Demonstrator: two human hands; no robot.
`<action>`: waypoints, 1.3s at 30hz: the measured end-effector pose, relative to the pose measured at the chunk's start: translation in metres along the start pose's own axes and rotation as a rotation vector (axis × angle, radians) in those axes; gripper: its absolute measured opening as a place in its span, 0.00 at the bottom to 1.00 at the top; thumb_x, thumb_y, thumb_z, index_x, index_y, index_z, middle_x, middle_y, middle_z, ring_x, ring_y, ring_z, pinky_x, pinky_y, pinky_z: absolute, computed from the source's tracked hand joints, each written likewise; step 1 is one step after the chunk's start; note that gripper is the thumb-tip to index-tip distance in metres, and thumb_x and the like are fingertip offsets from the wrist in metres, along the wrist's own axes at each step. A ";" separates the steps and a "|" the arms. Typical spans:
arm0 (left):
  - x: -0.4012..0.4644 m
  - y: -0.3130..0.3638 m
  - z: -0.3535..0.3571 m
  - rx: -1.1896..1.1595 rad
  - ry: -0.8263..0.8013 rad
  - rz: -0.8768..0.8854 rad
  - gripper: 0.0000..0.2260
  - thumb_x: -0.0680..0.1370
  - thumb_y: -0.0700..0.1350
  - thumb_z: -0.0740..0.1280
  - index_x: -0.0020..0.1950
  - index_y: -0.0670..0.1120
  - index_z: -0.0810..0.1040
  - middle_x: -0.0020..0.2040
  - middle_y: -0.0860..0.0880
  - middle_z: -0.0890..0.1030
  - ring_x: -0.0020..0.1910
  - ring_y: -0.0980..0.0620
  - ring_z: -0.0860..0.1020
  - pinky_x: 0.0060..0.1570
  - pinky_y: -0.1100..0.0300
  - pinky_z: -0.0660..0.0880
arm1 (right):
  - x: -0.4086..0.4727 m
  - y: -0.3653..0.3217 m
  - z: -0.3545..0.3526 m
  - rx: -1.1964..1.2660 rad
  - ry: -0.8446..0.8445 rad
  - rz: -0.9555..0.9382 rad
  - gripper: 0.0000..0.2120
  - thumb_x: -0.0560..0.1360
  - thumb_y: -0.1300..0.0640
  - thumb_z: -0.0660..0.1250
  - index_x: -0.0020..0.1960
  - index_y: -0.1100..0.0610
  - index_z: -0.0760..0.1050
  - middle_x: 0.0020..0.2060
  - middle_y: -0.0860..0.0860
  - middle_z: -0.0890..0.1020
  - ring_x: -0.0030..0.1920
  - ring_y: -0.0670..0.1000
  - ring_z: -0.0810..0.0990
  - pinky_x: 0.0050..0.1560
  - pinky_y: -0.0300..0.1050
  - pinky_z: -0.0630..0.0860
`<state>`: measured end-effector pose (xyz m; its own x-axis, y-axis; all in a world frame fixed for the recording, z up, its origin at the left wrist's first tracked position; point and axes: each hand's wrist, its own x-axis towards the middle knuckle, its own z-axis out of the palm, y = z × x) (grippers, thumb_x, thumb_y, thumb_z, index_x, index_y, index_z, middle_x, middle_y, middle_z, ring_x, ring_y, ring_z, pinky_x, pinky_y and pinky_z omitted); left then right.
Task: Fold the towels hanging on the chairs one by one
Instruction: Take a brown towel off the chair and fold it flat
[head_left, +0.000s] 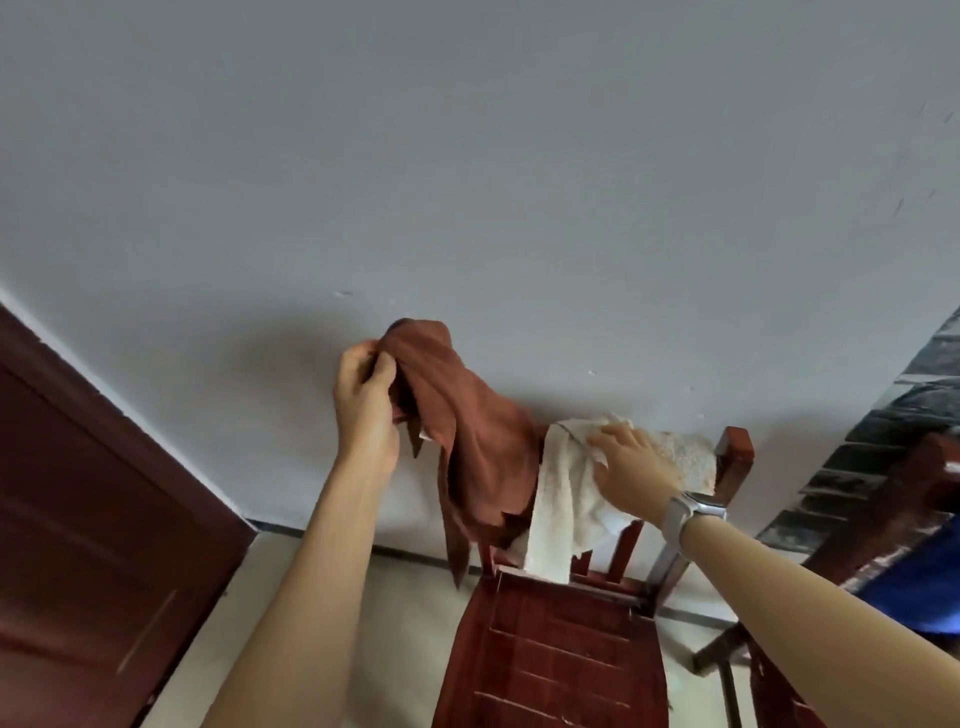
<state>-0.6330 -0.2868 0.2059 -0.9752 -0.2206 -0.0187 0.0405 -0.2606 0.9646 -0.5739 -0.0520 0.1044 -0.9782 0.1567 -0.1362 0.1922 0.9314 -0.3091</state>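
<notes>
The person stands in front of a dark red wooden chair (561, 649) that is placed against a pale wall (467, 156), and two towels hang over its top rail. The left hand (366, 400) has its fingers and thumb curled round one end of the brown towel (467, 431) and holds this end up above the left end of the top rail, so the cloth runs from the hand down to the rail and its lower part hangs past the back edge of the seat. This high grip probably serves to pull the brown towel free from the chair, so it can be folded first. The right hand (631, 460), with a watch (691, 512) on its wrist, lies with straight, spread fingers flat on the white towel (566, 499), which is draped over the middle and right part of the top rail and touches the brown one. It seems that this hand presses the white towel down so that it does not slide off together with the brown one; this is only a judgement. A dark door (93, 493) is at the left, and part of a second chair (893, 519) shows at the right edge.
</notes>
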 end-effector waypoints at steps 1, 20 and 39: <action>-0.007 -0.005 -0.002 0.050 -0.047 -0.069 0.09 0.79 0.38 0.58 0.44 0.50 0.73 0.44 0.47 0.77 0.44 0.48 0.77 0.33 0.62 0.75 | 0.000 -0.004 0.000 0.020 0.023 -0.014 0.22 0.78 0.52 0.54 0.71 0.50 0.60 0.73 0.50 0.59 0.73 0.53 0.55 0.70 0.52 0.59; -0.062 -0.048 -0.087 -0.011 0.179 -0.539 0.28 0.77 0.61 0.58 0.72 0.47 0.62 0.69 0.42 0.70 0.61 0.44 0.73 0.51 0.53 0.71 | -0.051 -0.087 0.009 1.069 -0.069 -0.234 0.06 0.75 0.61 0.63 0.51 0.62 0.74 0.41 0.50 0.78 0.44 0.47 0.76 0.46 0.37 0.73; -0.168 -0.134 -0.040 0.827 0.031 -0.075 0.11 0.79 0.43 0.58 0.53 0.38 0.75 0.48 0.43 0.75 0.46 0.48 0.73 0.46 0.60 0.65 | -0.172 0.107 0.072 0.583 -0.119 0.261 0.10 0.74 0.62 0.65 0.54 0.63 0.77 0.42 0.51 0.79 0.48 0.53 0.78 0.47 0.41 0.67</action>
<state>-0.4656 -0.2523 0.0690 -0.9619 -0.2595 -0.0856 -0.2091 0.4970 0.8422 -0.3794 -0.0026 0.0269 -0.8845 0.2856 -0.3689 0.4665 0.5314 -0.7071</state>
